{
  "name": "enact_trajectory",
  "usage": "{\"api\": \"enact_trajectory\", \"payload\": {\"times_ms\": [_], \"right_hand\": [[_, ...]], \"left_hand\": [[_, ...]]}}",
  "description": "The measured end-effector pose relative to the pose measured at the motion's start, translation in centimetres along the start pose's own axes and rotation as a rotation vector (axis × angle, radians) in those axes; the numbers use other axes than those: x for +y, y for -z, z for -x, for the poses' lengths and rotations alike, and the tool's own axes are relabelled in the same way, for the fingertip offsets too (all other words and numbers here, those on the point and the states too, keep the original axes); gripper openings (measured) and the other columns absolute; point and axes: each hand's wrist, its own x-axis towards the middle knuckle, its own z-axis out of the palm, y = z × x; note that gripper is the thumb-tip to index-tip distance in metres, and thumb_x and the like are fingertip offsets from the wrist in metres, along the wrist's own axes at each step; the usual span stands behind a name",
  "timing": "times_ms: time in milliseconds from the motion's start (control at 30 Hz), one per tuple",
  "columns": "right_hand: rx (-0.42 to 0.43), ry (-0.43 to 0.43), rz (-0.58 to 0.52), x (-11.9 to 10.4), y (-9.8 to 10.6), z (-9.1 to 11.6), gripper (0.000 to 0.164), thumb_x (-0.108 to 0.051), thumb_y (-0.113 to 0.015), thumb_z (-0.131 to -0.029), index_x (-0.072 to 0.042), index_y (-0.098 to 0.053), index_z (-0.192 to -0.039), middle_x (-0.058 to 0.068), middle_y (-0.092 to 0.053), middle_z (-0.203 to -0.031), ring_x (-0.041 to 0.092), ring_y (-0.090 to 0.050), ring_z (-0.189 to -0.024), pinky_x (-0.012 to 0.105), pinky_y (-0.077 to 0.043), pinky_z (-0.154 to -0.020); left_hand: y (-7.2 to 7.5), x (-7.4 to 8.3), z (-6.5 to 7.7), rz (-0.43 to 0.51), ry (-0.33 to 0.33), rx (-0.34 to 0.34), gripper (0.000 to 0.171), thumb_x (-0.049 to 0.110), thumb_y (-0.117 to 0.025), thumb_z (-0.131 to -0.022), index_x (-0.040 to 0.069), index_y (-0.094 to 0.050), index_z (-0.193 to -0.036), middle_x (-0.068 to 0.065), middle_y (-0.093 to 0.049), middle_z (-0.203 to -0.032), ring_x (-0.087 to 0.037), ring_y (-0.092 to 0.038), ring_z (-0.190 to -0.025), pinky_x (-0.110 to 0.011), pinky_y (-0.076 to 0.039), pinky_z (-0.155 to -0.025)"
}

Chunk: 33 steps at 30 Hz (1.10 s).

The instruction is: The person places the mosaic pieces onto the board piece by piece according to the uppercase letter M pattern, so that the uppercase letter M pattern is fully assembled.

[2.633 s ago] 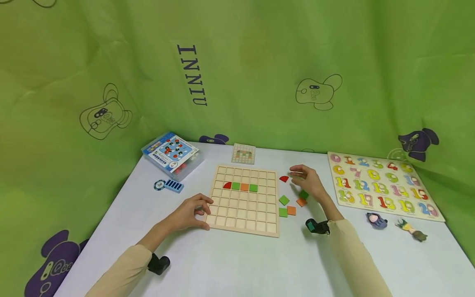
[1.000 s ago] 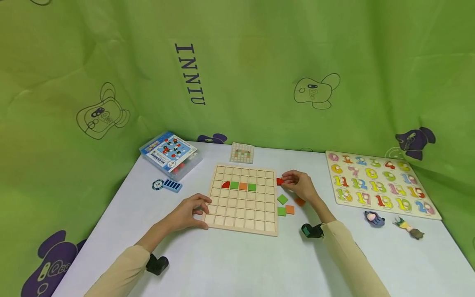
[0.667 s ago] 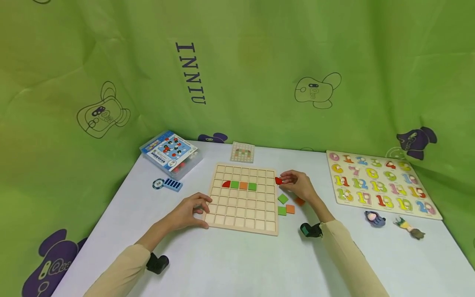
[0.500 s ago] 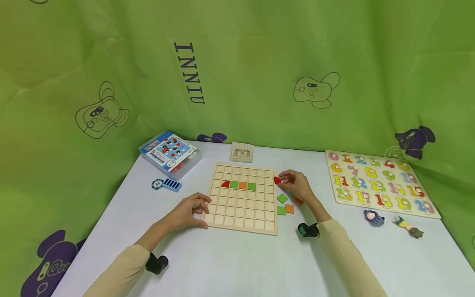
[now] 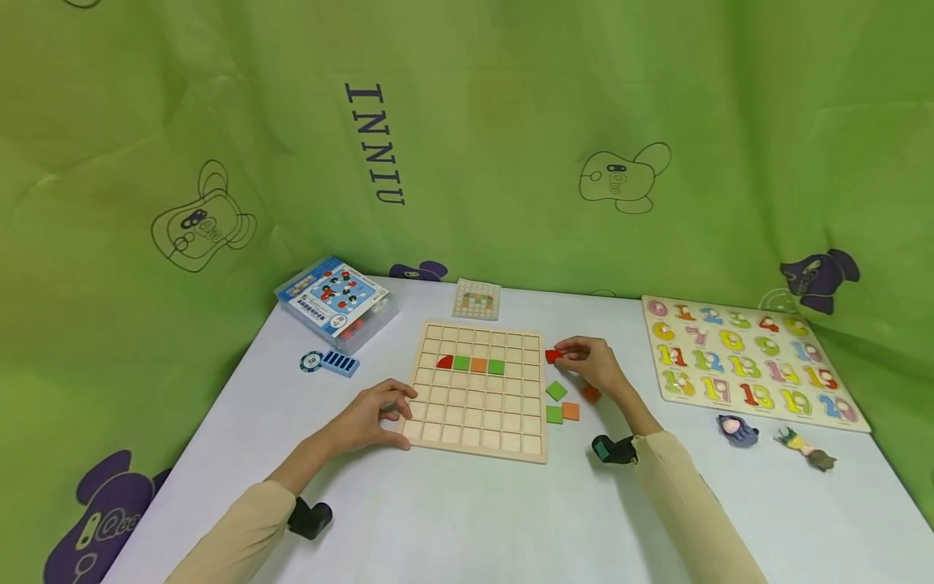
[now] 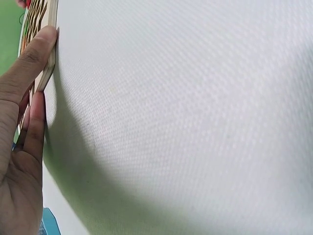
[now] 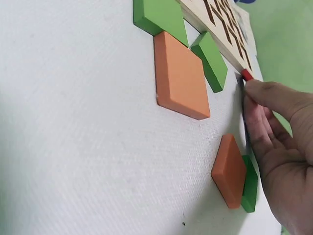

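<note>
A square wooden grid board (image 5: 474, 418) lies on the table; its row of tiles runs red quarter-circle (image 5: 445, 362), green, orange, green. My left hand (image 5: 375, 418) grips the board's near left corner, thumb on the front edge and fingers along the left side. Just off the board's right edge, my right hand (image 5: 591, 362) pinches a second red quarter-circle tile (image 5: 554, 356) between thumb and fingertips; in the right wrist view only a sliver of red shows past the thumb. Below that hand lie loose green tiles (image 5: 557, 391) and orange tiles (image 5: 571, 411).
A patterned card (image 5: 477, 300) lies behind the board. At the back left are a clear plastic box (image 5: 336, 304) and a blue piece (image 5: 340, 362) beside a round chip (image 5: 310, 362). A number puzzle board (image 5: 751, 361) and two small figures (image 5: 739, 431) occupy the right side.
My right hand has come down onto the red quarter-circle tile, picked it up and carried it left to the board's edge, then drawn slightly back right. The left hand has stayed at the corner.
</note>
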Motion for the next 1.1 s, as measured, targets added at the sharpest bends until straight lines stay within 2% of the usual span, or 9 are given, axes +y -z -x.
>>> {"api": "enact_trajectory", "payload": {"times_ms": [100, 333, 533, 800, 933, 1100], "right_hand": [[0.000, -0.019, 0.019, 0.0, -0.1, 0.0, 0.029, -0.004, -0.074, -0.083, 0.005, -0.066, -0.110, 0.019, -0.068, -0.102, 0.017, -0.062, -0.084, 0.013, -0.050, -0.066], [0.028, -0.051, 0.042, -0.3, -0.4, -0.2, 0.030, -0.007, -0.076, -0.082, 0.005, -0.067, -0.108, 0.018, -0.069, -0.096, 0.023, -0.064, -0.084, 0.013, -0.050, -0.065], [0.076, -0.029, 0.104, -0.6, -0.8, -0.2, 0.026, -0.006, -0.076, -0.082, 0.005, -0.068, -0.104, 0.018, -0.069, -0.093, 0.022, -0.064, -0.080, 0.015, -0.049, -0.062], [0.157, -0.025, 0.124, -1.2, -1.7, 0.3, 0.024, -0.006, -0.069, -0.088, 0.007, -0.065, -0.108, 0.022, -0.067, -0.101, 0.029, -0.062, -0.084, 0.028, -0.049, -0.071], [0.179, -0.041, 0.055, -1.2, -1.8, 0.5, 0.025, -0.008, -0.066, -0.091, 0.006, -0.063, -0.112, 0.024, -0.065, -0.108, 0.031, -0.064, -0.089, 0.025, -0.051, -0.071], [0.181, -0.046, -0.164, -0.6, -1.8, 0.8, 0.027, -0.007, -0.065, -0.092, 0.005, -0.062, -0.116, 0.024, -0.062, -0.114, 0.023, -0.061, -0.093, 0.013, -0.051, -0.071]], "left_hand": [[0.0, 0.0, 0.0, 0.001, 0.001, 0.001, 0.033, 0.013, -0.087, -0.066, 0.009, -0.063, -0.087, -0.009, -0.050, -0.130, -0.029, -0.050, -0.117, -0.023, -0.053, -0.087], [0.0, 0.0, 0.0, 0.002, 0.003, 0.003, 0.033, 0.013, -0.088, -0.066, 0.009, -0.063, -0.087, -0.009, -0.051, -0.130, -0.028, -0.050, -0.116, -0.024, -0.053, -0.087], [-0.1, 0.1, 0.1, 0.004, 0.007, 0.003, 0.033, 0.012, -0.088, -0.066, 0.009, -0.063, -0.087, -0.010, -0.051, -0.130, -0.029, -0.050, -0.116, -0.024, -0.053, -0.087], [-0.1, 0.1, 0.0, 0.002, 0.006, 0.003, 0.033, 0.012, -0.087, -0.066, 0.009, -0.063, -0.088, -0.009, -0.050, -0.130, -0.029, -0.051, -0.117, -0.024, -0.053, -0.087], [-0.1, 0.0, -0.1, 0.001, 0.000, 0.002, 0.033, 0.012, -0.087, -0.066, 0.009, -0.063, -0.088, -0.010, -0.050, -0.131, -0.029, -0.051, -0.117, -0.024, -0.053, -0.087], [0.0, 0.0, -0.1, 0.001, -0.002, 0.004, 0.033, 0.012, -0.087, -0.066, 0.010, -0.063, -0.087, -0.010, -0.050, -0.131, -0.029, -0.050, -0.117, -0.024, -0.053, -0.087]]}}
